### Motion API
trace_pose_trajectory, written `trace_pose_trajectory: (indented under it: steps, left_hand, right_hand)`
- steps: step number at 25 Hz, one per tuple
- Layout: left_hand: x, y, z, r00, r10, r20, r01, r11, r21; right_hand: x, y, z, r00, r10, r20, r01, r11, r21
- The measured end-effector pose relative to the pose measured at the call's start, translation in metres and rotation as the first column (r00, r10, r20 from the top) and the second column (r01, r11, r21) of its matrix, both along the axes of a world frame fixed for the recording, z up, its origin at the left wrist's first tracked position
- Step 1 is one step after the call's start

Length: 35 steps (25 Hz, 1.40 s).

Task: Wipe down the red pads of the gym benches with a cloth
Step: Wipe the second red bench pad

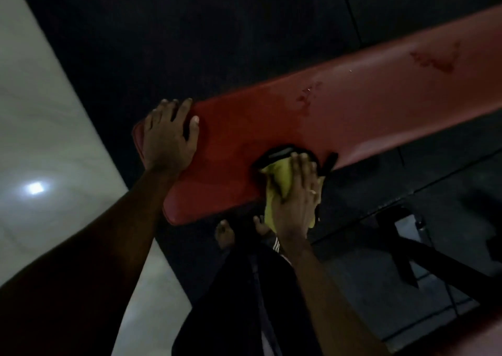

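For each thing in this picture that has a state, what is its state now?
Red pad: dark smears further along its top.
Yellow cloth: crumpled, pressed against the pad's near edge.
Left hand: fingers spread, rests on the pad's end.
Right hand: fingers straight, presses the cloth.

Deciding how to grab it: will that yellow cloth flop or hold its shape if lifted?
Likely floppy: the yellow cloth bunches and folds under the right hand. Probably light, and it may slide easily on the smooth red pad.
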<state>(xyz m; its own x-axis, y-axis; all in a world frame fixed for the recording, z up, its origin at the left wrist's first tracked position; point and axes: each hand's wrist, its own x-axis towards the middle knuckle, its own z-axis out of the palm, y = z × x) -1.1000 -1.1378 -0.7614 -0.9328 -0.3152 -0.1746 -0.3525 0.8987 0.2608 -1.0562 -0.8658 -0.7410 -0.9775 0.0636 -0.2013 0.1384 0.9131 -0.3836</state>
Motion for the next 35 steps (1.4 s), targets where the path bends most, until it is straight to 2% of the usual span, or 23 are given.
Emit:
trace_pose_trajectory:
  steps: [1, 3, 5, 8, 10, 11, 12, 13, 14, 15, 16, 17, 18, 21, 22, 25, 26, 29, 30, 31, 32, 34, 35]
  left_hand:
    - [0.000, 0.000, 0.000, 1.000, -0.001, 0.007, 0.001, 1.000, -0.002]
    - [0.001, -0.001, 0.004, 1.000, -0.015, 0.014, 0.016, 1.000, -0.026]
    - [-0.004, 0.000, 0.006, 0.999, -0.029, 0.018, 0.029, 0.999, -0.037]
    - [-0.006, 0.008, 0.015, 0.996, 0.032, 0.082, -0.028, 0.999, -0.044]
    - [-0.026, 0.015, 0.023, 0.974, 0.113, 0.196, -0.129, 0.989, 0.072]
    - [-0.041, 0.019, 0.025, 0.974, 0.067, 0.215, -0.097, 0.987, 0.129]
    - [-0.053, 0.027, 0.027, 0.980, -0.020, 0.200, -0.016, 0.984, 0.180]
    - [-0.065, 0.031, 0.027, 0.977, -0.142, 0.161, 0.102, 0.967, 0.231]
    - [-0.076, 0.037, 0.025, 0.961, -0.255, 0.111, 0.219, 0.940, 0.261]
    - [-0.082, 0.040, 0.020, 0.941, -0.329, 0.081, 0.298, 0.918, 0.262]
    - [-0.085, 0.043, 0.016, 0.928, -0.367, 0.066, 0.342, 0.909, 0.237]
    - [-0.084, 0.045, 0.012, 0.927, -0.371, 0.056, 0.353, 0.913, 0.205]
    - [-0.082, 0.045, 0.008, 0.936, -0.350, 0.048, 0.337, 0.924, 0.180]
    - [-0.081, 0.043, 0.004, 0.948, -0.318, 0.029, 0.305, 0.928, 0.215]
    - [-0.082, 0.044, 0.003, 0.948, -0.319, 0.012, 0.309, 0.926, 0.218]
    - [-0.085, 0.046, 0.002, 0.952, -0.304, 0.014, 0.294, 0.931, 0.216]
    - [-0.084, 0.047, 0.002, 0.953, -0.300, 0.036, 0.286, 0.934, 0.213]
    - [-0.087, 0.048, 0.006, 0.949, -0.309, 0.062, 0.289, 0.932, 0.219]
    - [-0.090, 0.049, 0.007, 0.949, -0.304, 0.078, 0.281, 0.934, 0.218]
    - [-0.091, 0.049, 0.006, 0.947, -0.305, 0.101, 0.279, 0.937, 0.211]
    - [-0.090, 0.050, 0.006, 0.943, -0.312, 0.118, 0.284, 0.937, 0.203]
    - [-0.091, 0.050, 0.006, 0.939, -0.317, 0.135, 0.289, 0.938, 0.192]
    - [-0.092, 0.050, 0.006, 0.937, -0.319, 0.143, 0.290, 0.937, 0.193]
  right_hand:
    - [-0.009, 0.003, 0.002, 0.974, -0.226, 0.021, 0.227, 0.969, -0.093]
    - [-0.014, -0.011, 0.008, 0.864, -0.500, 0.053, 0.494, 0.824, -0.279]
    - [-0.005, -0.040, 0.016, 0.794, -0.595, 0.126, 0.597, 0.724, -0.347]
    - [0.019, -0.070, 0.025, 0.754, -0.627, 0.195, 0.645, 0.651, -0.400]
    - [-0.009, -0.061, 0.020, 0.610, -0.763, 0.214, 0.770, 0.508, -0.386]
    - [-0.026, -0.055, 0.019, 0.521, -0.822, 0.230, 0.830, 0.425, -0.361]
    - [-0.039, -0.049, 0.019, 0.504, -0.834, 0.225, 0.843, 0.419, -0.336]
    - [-0.045, -0.048, 0.020, 0.553, -0.808, 0.204, 0.821, 0.488, -0.296]
    - [-0.044, -0.049, 0.020, 0.673, -0.725, 0.150, 0.737, 0.637, -0.226]
    - [-0.037, -0.048, 0.017, 0.836, -0.544, 0.073, 0.549, 0.828, -0.116]
    - [-0.032, -0.039, 0.014, 0.943, -0.330, 0.046, 0.331, 0.944, -0.013]
    - [-0.034, -0.026, 0.013, 0.985, -0.164, 0.050, 0.161, 0.985, 0.059]
    - [-0.044, -0.014, 0.009, 0.994, -0.091, 0.059, 0.084, 0.991, 0.105]
    - [-0.086, -0.003, 0.010, 0.945, -0.322, 0.062, 0.313, 0.942, 0.120]
    - [-0.095, -0.007, 0.008, 0.954, -0.298, 0.030, 0.291, 0.946, 0.143]
    - [-0.109, 0.001, 0.007, 0.993, 0.117, -0.009, -0.114, 0.981, 0.156]
    - [-0.118, 0.011, 0.010, 0.991, 0.134, -0.009, -0.131, 0.980, 0.152]
    - [-0.161, 0.017, 0.013, 0.972, -0.228, 0.049, 0.222, 0.970, 0.102]
    - [-0.171, 0.008, 0.014, 0.964, -0.263, 0.046, 0.257, 0.960, 0.113]
    - [-0.177, -0.003, 0.013, 0.980, -0.198, 0.013, 0.195, 0.972, 0.134]
    - [-0.179, -0.013, 0.012, 0.998, -0.051, -0.021, 0.054, 0.988, 0.148]
    - [-0.181, -0.021, 0.007, 0.970, 0.243, -0.028, -0.236, 0.961, 0.147]
    - [-0.182, -0.019, 0.007, 0.955, 0.296, -0.018, -0.291, 0.946, 0.141]
